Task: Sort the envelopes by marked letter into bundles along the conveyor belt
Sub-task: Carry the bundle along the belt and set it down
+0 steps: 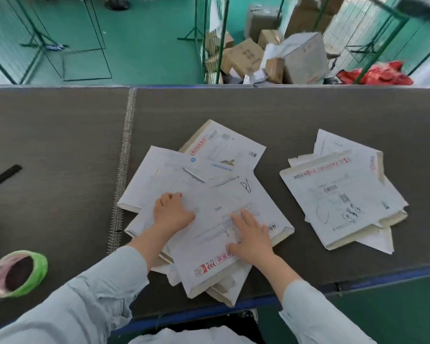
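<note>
A loose pile of white envelopes point(209, 170) lies in the middle of the dark conveyor belt point(60, 145). The top envelope point(221, 202) bears a handwritten mark like a "D" near its far corner. My left hand point(171, 211) rests on this envelope's left part with fingers bent at its edge. My right hand point(251, 234) lies flat on its near right part, fingers straight. A second bundle of envelopes point(343, 194) sits to the right; its top one carries a handwritten "C" and a signature.
A green roll of tape point(18, 273) stands on the belt at the near left. A black strip point(3, 176) lies at the far left. Beyond the belt are green wire cages and a heap of cardboard boxes point(271, 55). The belt's blue edge point(358, 281) runs near me.
</note>
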`<action>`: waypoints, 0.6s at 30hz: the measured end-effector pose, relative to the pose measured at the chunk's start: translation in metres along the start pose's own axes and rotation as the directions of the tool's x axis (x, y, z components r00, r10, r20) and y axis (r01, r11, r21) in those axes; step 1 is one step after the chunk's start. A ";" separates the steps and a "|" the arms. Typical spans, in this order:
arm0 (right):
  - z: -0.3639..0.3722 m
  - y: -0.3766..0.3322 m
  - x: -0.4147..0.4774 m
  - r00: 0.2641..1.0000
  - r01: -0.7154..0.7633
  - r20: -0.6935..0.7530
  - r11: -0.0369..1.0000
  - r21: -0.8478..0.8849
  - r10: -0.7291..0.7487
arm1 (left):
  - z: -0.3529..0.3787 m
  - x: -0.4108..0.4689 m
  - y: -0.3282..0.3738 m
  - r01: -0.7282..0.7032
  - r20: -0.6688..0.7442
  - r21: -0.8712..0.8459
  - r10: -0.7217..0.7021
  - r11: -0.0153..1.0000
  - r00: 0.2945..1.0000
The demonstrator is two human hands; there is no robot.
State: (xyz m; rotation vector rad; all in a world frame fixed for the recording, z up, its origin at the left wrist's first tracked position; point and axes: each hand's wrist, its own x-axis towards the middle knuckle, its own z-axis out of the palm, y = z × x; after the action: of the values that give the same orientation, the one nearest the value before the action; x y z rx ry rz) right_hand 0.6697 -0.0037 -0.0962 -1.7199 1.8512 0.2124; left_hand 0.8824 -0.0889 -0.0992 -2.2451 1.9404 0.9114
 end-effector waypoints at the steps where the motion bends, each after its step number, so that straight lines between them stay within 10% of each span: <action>1: 0.001 0.001 -0.002 1.000 0.006 0.010 1.000 0.000 -0.006 | 0.001 -0.001 -0.001 0.007 -0.013 0.020 -0.007 1.000 1.000; 12: -0.036 0.043 -0.003 0.985 0.113 0.111 0.976 0.186 -0.135 | 0.009 -0.027 -0.001 0.260 0.001 0.028 -0.260 0.965 0.966; 18: -0.053 0.063 0.006 0.982 0.132 0.100 0.956 0.264 -0.163 | 0.024 -0.061 0.017 0.196 0.092 -0.367 -0.174 0.909 0.980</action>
State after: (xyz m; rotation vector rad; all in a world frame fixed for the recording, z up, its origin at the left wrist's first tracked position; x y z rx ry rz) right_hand 0.5933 -0.0257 -0.0740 -1.6188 1.5790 0.0148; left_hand 0.8540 -0.0288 -0.0859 -2.5082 1.6013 1.4023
